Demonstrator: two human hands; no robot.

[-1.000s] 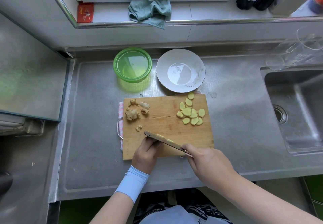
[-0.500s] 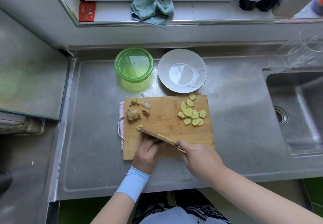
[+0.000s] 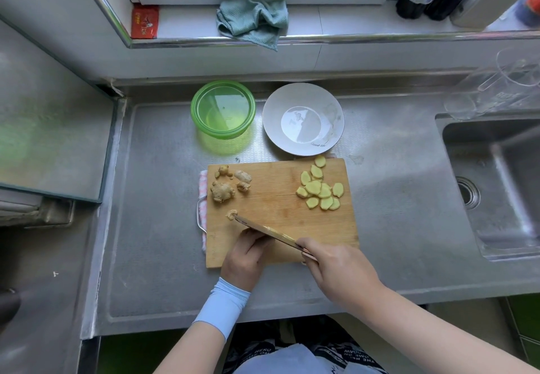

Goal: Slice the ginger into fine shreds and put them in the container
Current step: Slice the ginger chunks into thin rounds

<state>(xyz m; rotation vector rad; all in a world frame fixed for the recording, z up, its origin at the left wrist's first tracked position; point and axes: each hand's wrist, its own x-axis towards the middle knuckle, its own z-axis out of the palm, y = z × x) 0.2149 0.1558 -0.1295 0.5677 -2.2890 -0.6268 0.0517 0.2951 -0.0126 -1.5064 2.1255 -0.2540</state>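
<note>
**Knife on the board, ginger slices set aside**

The steel counter (image 3: 146, 227) fills the view, with the sink (image 3: 496, 183) sunk into its right side. A wooden board (image 3: 277, 207) lies at the counter's middle on a pink checked towel (image 3: 203, 186), which shows along the board's left edge.

Beyond the board's far edge sits a white plate (image 3: 333, 104), its rim just beside the board. The green container (image 3: 222, 135) stands open to the plate's left, apart from the board. A teal cloth (image 3: 254, 20) is bunched on the sill above.

The right hand (image 3: 336, 268) is wrapped round the handle of the knife (image 3: 268, 232) at the board's near right. The blade slants from there toward the left, its tip low on the board.

The left hand (image 3: 244, 259), in a pale blue sleeve, rests on the board's near edge. Its fingers are bent against the blade's near side. Whether they pin a piece of ginger there cannot be told, as the blade covers that spot.

Pale yellow ginger slices (image 3: 320, 191) lie in a loose overlapping heap at the board's far right, the farthest one at the edge by the plate. Brown knobs (image 3: 223, 191) sit in a cluster at the far left. One small scrap (image 3: 231, 214) lies touching the knife tip.
</note>
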